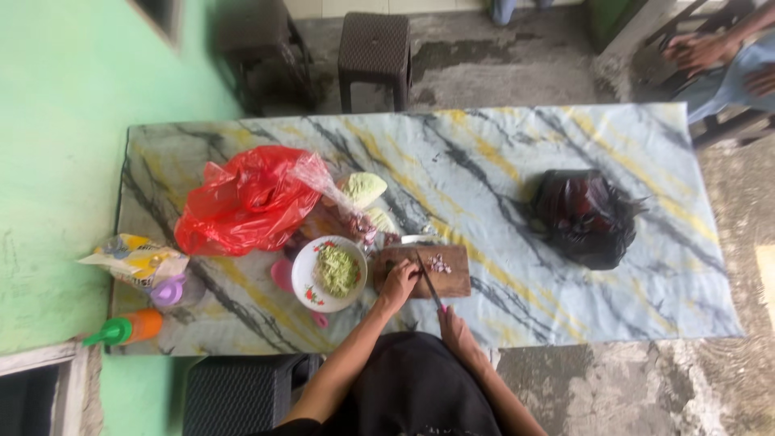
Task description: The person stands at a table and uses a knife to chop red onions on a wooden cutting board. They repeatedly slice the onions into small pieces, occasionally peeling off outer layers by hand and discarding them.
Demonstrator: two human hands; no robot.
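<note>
The left hand (pixel 397 282) presses fingers down on the wooden cutting board (pixel 452 278) while the right hand (pixel 454 327) grips a knife (pixel 428 282), blade angled away toward chopped red bits (pixel 438 262) beyond.

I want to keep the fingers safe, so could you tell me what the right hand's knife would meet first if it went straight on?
Probably the small pile of chopped reddish pieces on the brown wooden cutting board; the right hand aims its knife there.
</note>
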